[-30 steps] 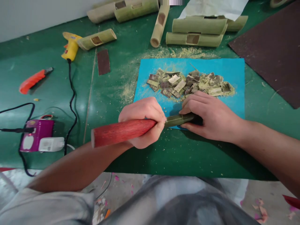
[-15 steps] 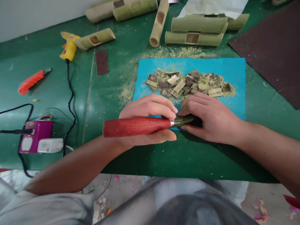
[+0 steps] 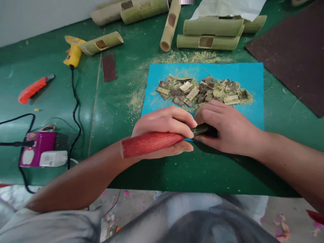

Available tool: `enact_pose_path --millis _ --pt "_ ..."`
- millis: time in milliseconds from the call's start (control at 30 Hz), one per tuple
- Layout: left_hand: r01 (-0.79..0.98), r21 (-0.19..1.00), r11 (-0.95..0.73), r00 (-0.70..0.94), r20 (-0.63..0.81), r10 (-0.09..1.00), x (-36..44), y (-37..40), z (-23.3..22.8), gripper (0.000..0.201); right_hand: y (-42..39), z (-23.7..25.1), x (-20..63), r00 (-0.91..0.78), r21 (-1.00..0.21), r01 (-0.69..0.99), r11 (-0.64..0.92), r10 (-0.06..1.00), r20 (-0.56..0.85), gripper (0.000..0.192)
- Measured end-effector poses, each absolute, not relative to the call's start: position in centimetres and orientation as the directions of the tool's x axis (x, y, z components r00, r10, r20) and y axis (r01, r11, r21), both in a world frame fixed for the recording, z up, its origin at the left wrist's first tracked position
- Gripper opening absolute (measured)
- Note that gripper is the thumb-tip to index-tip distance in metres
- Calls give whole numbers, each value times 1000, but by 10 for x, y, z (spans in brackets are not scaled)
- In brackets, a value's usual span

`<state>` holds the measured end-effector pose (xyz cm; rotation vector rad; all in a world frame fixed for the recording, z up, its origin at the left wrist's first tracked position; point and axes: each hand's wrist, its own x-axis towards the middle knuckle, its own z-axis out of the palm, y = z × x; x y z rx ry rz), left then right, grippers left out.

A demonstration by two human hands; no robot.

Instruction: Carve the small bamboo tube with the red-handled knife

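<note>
At the near edge of the green table (image 3: 63,118), the left hand (image 3: 164,130) clasps a red-handled tool (image 3: 150,143), its tip meeting a small bamboo piece (image 3: 201,129) pinched in the right hand (image 3: 227,130). Both rest over the blue mat (image 3: 227,72), just before a heap of bamboo chips (image 3: 202,90).

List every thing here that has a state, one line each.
left hand: gripping the red handle
right hand: pressing down a bamboo piece
orange knife: lying unused
glue gun: lying on its side, corded
bamboo tubes: lying, slots cut
bamboo chips: piled on blue mat
</note>
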<state>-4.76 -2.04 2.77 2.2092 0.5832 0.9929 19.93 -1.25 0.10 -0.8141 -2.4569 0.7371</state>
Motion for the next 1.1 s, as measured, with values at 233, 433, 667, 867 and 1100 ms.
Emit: enact_pose_path --millis 233,433,667,867,1100 --pt "108 636 -764 714 485 505 -53 -20 31 26 -12 0 201 -735 -610 404 681 639 227 11" --pt "137 606 -783 713 488 503 -55 -24 33 19 -13 0 201 -728 -610 404 682 643 237 11" --pt "133 636 -760 585 569 578 -52 -19 26 16 -12 0 199 -724 -602 408 686 645 245 8" --pt "153 661 -734 574 545 611 -51 -19 27 16 -13 2 199 -719 -615 422 666 659 219 8" --pt "181 676 -715 549 534 644 -50 -22 25 17 -12 2 199 -723 -624 421 658 659 207 10"
